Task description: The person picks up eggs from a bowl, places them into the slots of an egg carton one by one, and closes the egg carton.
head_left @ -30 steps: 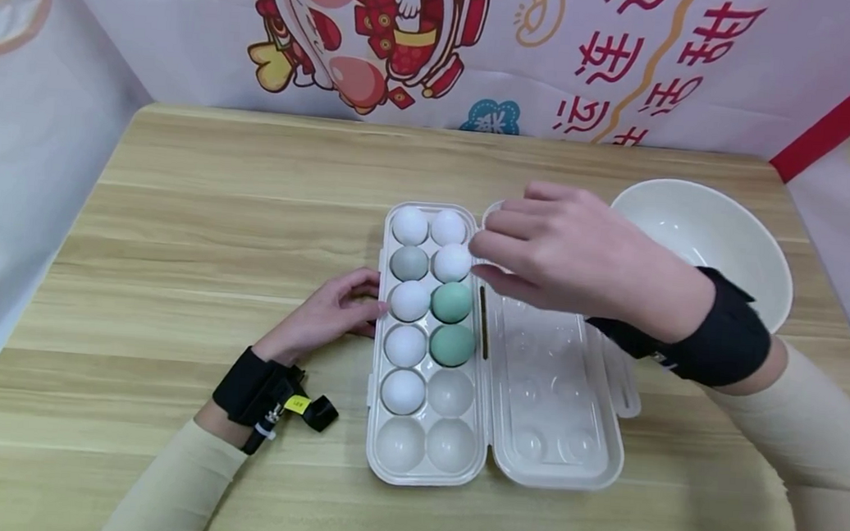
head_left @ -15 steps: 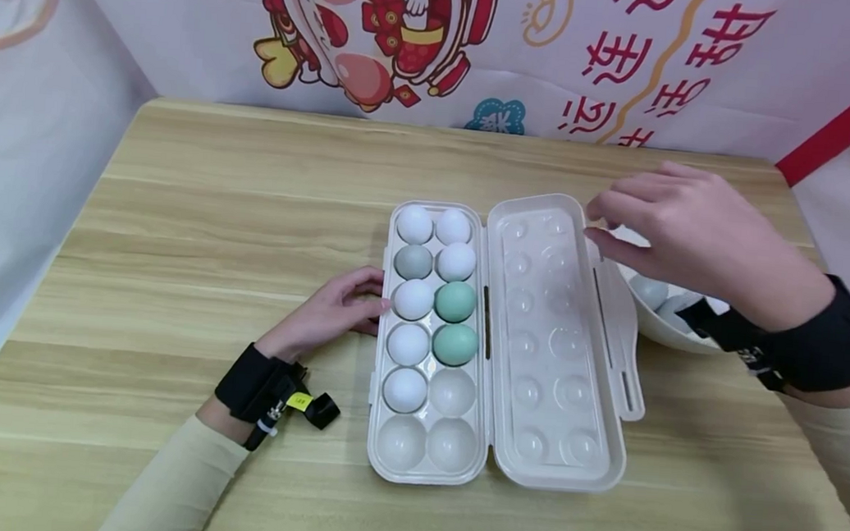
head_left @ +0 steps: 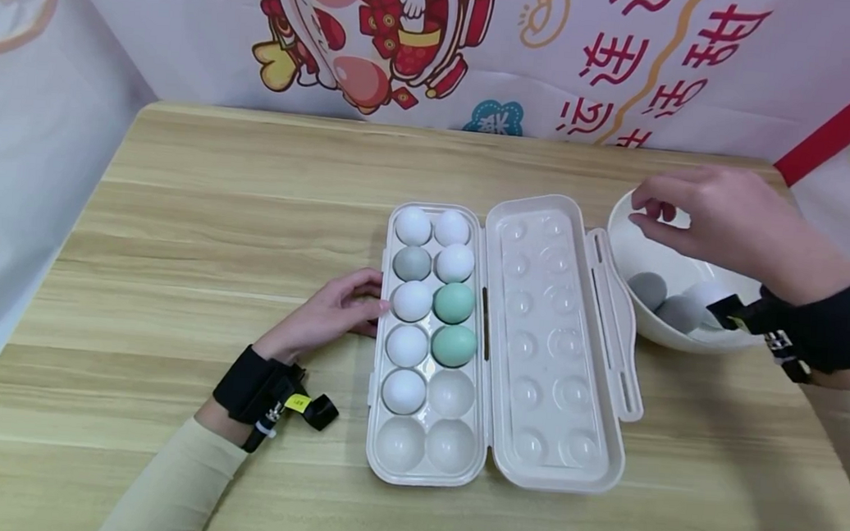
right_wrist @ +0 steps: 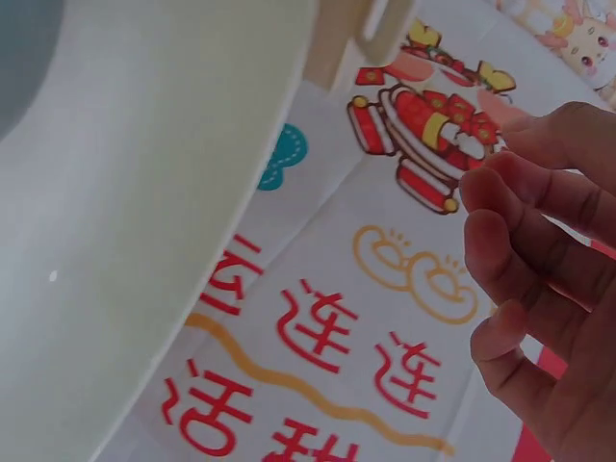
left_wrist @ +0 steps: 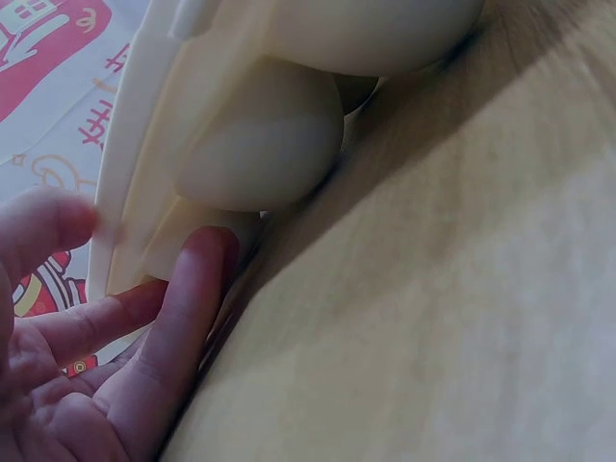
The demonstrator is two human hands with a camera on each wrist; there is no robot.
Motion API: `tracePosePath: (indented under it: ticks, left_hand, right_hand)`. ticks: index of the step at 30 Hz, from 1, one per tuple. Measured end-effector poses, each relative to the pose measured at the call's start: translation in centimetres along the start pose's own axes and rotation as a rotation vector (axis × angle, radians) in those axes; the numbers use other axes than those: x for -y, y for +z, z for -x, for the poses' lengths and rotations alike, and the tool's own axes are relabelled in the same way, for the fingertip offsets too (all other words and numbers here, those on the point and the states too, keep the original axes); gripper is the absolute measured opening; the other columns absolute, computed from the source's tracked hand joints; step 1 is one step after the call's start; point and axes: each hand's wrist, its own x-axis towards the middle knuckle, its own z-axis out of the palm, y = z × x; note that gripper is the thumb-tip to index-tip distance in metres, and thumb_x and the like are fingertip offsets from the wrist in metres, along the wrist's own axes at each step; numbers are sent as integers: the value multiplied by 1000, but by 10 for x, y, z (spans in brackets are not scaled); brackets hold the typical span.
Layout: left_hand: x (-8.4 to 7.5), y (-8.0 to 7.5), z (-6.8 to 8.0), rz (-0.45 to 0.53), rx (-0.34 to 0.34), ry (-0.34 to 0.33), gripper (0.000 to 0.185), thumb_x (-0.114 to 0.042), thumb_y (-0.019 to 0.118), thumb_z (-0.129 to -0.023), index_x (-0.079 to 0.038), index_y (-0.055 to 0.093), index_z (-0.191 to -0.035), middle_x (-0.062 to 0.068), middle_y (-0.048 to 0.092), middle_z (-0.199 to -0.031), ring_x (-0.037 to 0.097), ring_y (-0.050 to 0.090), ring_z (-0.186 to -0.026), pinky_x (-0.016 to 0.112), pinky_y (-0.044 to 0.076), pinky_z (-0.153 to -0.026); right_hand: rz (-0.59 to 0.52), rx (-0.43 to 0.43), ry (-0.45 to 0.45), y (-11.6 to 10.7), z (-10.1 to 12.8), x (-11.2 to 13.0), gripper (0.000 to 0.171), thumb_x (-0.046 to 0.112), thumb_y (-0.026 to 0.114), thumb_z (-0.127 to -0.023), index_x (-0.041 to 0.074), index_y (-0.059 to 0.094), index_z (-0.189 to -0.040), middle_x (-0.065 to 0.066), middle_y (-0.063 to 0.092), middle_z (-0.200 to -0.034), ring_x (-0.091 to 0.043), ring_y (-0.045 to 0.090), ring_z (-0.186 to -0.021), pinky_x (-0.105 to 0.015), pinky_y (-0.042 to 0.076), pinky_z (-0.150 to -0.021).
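Hovering empty right hand (head_left: pixel 724 225), fingers relaxed, above bowl (head_left: pixel 623 230) with grey eggs (head_left: pixel 662 303).

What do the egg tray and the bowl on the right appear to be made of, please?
The egg tray looks like moulded plastic, cream and slightly translucent, with a soft sheen on its formed cups. The bowl is smooth, cream and glossy; plastic or glazed ceramic, the look leaves that open.

Cream long sleeves (head_left: pixel 173 478), black wrist straps (head_left: pixel 250 385), one with a yellow tag (head_left: pixel 298 403).
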Motion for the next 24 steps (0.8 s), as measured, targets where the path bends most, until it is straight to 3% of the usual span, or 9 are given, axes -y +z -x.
tracePosePath:
  ticks: [5, 10, 13, 24]
  left_hand:
    - [0, 0, 0, 11, 9, -3, 32, -6, 56, -97, 5, 48, -126, 21, 53, -119, 28, 61, -98, 44, 56, -82]
    - [-1, 0, 1, 3, 7, -10, 35, -7, 57, -97, 6, 47, -128, 21, 53, -119, 27, 62, -96, 44, 56, -82]
    - [-1, 0, 1, 1, 1, -18, 36, -7, 57, -97, 5, 47, -129, 22, 53, -119, 27, 62, -96, 44, 56, -82]
    - [0, -1, 0, 7, 5, -26, 36, -7, 56, -97, 6, 46, -130, 22, 53, -118, 28, 62, -95, 44, 56, -82]
  right_hand:
    - [-52, 150, 124, 4, 3, -10, 26, 5, 82, -74, 8, 68, -96, 2, 63, -79, -13, 55, -67, -28, 50, -53]
    - [-179, 483, 275, 8, 5, -24, 31, 15, 79, -81, 11, 68, -110, -2, 66, -97, -21, 59, -87, -35, 56, -68]
    - [-277, 623, 333, 15, 6, -32, 37, 18, 78, -82, 10, 65, -117, -4, 65, -104, -24, 58, -96, -42, 56, -77]
    - [-473, 798, 372, 32, 10, -47, 44, 19, 76, -84, 7, 62, -124, -10, 63, -118, -31, 57, -107, -43, 55, -84]
